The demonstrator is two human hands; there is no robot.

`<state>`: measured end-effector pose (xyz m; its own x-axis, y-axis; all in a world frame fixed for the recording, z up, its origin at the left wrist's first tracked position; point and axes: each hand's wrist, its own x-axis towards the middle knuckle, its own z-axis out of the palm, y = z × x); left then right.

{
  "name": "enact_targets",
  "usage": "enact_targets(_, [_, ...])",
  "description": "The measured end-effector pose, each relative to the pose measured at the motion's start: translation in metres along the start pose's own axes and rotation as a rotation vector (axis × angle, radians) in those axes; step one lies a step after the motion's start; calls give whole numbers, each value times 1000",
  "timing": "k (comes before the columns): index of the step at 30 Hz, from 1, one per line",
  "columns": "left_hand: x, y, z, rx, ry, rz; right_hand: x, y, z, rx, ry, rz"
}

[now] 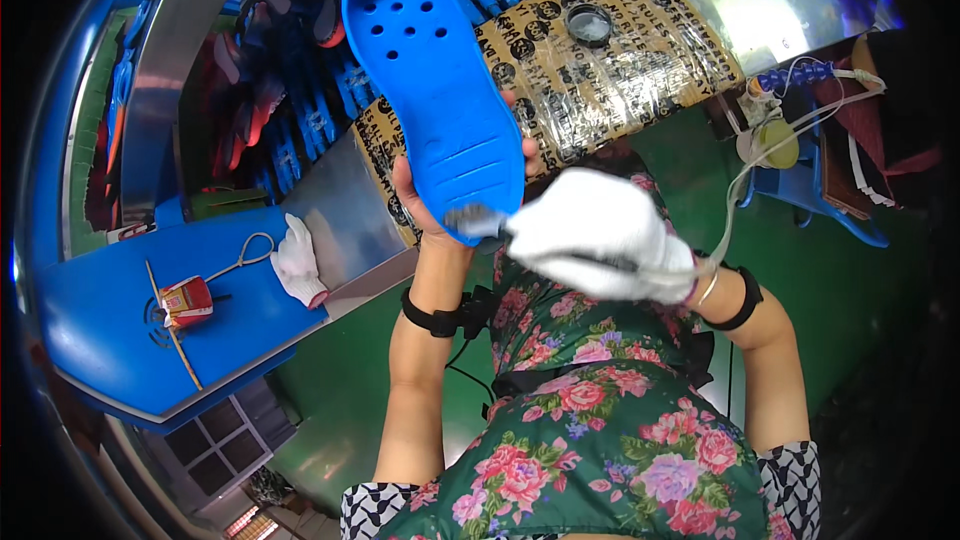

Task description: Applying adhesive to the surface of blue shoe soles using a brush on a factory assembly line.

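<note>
A blue shoe sole (450, 110), with small holes at its toe end and ridges at the heel, lies tilted upward in my left hand (420, 202). My bare left fingers wrap round its heel end, thumb on one side and fingertips on the other. My right hand (600, 235) wears a white glove and is closed round a brush (475, 221). The brush's dark tip meets the heel end of the sole. Most of its handle is hidden in the glove. A pale tube (738, 185) comes down from the right to my right wrist.
Printed tape covers a work surface (640, 70) ahead, bearing a round black dish (588, 25) with whitish contents. On the blue table (90, 330) at left lie a white glove (297, 265) and a red container (187, 302) with a stick. A blue stool (838, 202) stands right; blue pieces (310, 130) fill racks behind.
</note>
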<state>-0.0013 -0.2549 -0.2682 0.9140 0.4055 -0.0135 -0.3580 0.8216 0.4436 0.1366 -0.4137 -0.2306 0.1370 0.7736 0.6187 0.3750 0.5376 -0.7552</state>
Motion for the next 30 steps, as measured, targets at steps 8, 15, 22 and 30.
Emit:
enact_targets(8, [-1, 9, 14, 38, -93, -30, 1, 4, -5, 61, 8, 48])
enact_targets(15, [2, 20, 3, 110, -141, -161, -8, -10, -5, 301, -157, 138])
enact_targets(22, [-1, 23, 10, 32, -100, -246, -9, 1, -7, -140, -56, -204])
enact_targets(30, [-4, 22, 14, -44, -105, -255, -9, -8, -14, 322, -124, 8])
